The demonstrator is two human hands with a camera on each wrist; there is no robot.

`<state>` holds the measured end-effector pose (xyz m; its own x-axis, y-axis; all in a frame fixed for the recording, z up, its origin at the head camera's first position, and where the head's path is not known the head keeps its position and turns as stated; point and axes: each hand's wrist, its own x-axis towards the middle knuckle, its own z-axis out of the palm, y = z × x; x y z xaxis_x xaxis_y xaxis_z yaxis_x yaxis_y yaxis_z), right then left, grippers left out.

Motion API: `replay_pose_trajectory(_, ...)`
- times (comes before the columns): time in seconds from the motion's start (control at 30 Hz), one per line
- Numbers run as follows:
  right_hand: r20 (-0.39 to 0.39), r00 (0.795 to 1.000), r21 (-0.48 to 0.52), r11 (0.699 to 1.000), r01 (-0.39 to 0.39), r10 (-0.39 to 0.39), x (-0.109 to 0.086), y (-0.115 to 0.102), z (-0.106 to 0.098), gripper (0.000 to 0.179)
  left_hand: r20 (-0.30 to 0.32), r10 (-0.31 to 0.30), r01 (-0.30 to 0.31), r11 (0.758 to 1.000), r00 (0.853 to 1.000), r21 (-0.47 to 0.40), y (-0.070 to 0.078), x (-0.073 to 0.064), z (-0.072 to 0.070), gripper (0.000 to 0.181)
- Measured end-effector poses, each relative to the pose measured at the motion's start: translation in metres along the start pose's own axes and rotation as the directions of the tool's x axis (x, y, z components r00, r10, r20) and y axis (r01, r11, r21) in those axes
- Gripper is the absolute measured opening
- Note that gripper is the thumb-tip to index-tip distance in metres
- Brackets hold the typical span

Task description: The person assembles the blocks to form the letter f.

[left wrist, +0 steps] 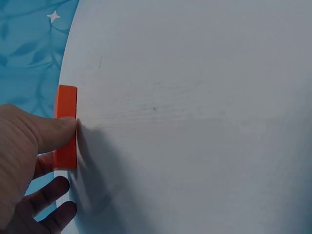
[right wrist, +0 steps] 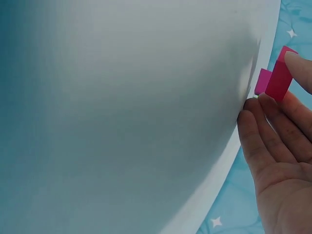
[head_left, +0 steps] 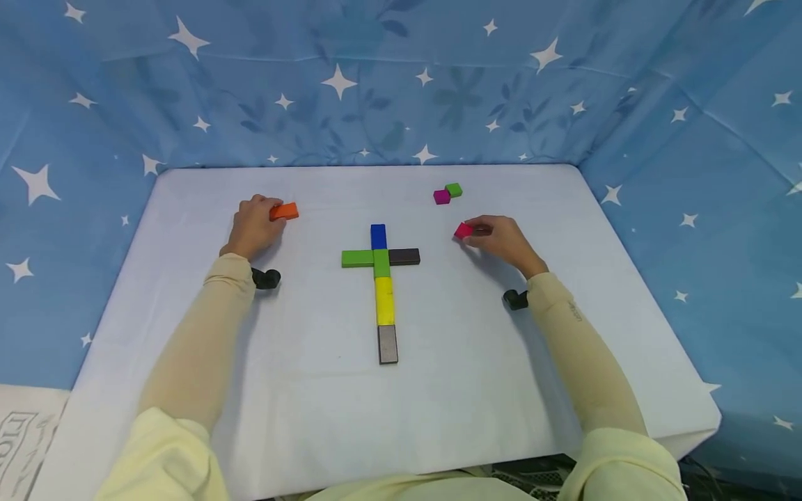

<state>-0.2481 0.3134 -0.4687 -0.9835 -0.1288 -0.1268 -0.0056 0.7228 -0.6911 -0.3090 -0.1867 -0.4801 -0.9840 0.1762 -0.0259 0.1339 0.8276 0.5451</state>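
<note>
My left hand (head_left: 253, 226) pinches an orange block (head_left: 285, 211) between thumb and fingers over the left back of the table; the left wrist view shows the thumb across the block's (left wrist: 66, 100) face. At the right, my right hand (head_left: 503, 241) pinches a pinkish-red block (head_left: 463, 231), seen tilted on end in the right wrist view (right wrist: 280, 80). Between the hands lies a cross of blocks: a blue block (head_left: 379, 236) at the top, a green block (head_left: 357, 259) on the left, a black block (head_left: 404, 257) on the right, a green centre block (head_left: 381, 264), yellow (head_left: 385, 301) below, and a grey block (head_left: 388, 345) at the bottom.
Behind the right hand, a magenta block (head_left: 441, 197) sits against a green block (head_left: 454, 189). A white cloth covers the table (head_left: 301, 417). Blue star-patterned curtains (head_left: 376, 76) hang along its back and sides. A dark wrist-camera piece (head_left: 266, 279) juts from the left wrist.
</note>
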Motion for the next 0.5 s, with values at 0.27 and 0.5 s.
replay_pose_trajectory(0.27,-0.009,0.999,0.027,0.999,-0.031,0.032,-0.012,0.006,-0.007,0.043,0.043,-0.014,0.018,0.996,0.999,-0.089,0.009,0.007,-0.002,0.045)
replay_pose_trajectory(0.5,-0.013,1.0,0.04,0.999,-0.016,0.017,-0.019,0.011,-0.011,0.043,0.057,-0.019,0.028,0.987,0.998,-0.161,0.025,0.017,0.006,0.047)
